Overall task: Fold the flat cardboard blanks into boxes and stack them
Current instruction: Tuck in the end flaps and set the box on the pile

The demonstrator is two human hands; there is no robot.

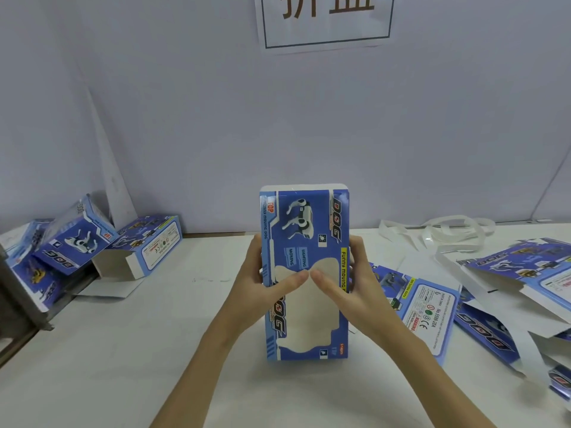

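Note:
A blue and white cardboard box [304,230] printed with a toy dog and "DOG" stands upright on the white table [154,350], in the middle of the head view. My left hand [268,288] grips its left edge, thumb lying across the front window cut-out. My right hand [343,288] grips the right edge, its thumb meeting the left thumb at the window. Flat blanks [426,307] of the same print lie spread to the right. Several folded boxes [74,239] are piled at the left.
White plastic straps [445,233] lie curled at the back right. A dark metal frame [18,304] stands at the table's left edge. A pale wall with a posted sign [327,20] closes the back.

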